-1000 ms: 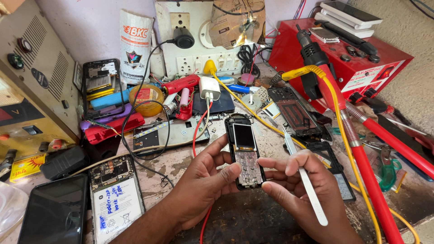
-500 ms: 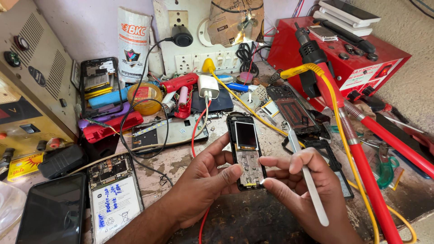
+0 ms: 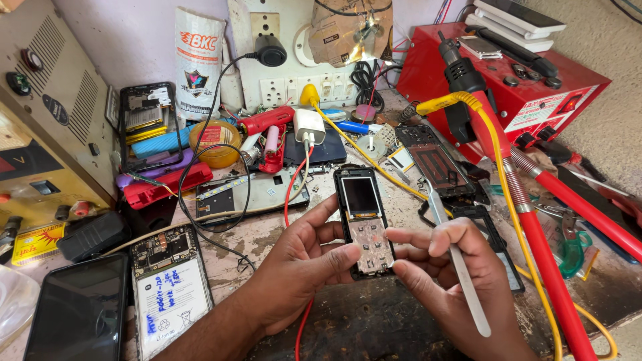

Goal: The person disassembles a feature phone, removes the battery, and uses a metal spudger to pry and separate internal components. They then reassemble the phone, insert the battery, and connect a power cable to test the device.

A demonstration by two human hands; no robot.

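Phone [image 3: 362,217] barely shifted; left hand [image 3: 301,264] and right hand [image 3: 445,274] both grip it, right also tweezers [image 3: 461,281]. Keypad off, board bare; reassembly left.

You have a red box unit [image 3: 535,87] at the bench's right rear, an opened smartphone [image 3: 170,287] lower left, and a white charger plug [image 3: 309,126] centre rear.

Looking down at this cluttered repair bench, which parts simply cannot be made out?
Head view only:
- Back of the small open keypad phone: faces away, gripped by the left hand.
- Metal tweezers: middle hidden inside the right hand.
- Dark flat tablet: cut off by the bottom edge.
- Keypad contacts: too small.
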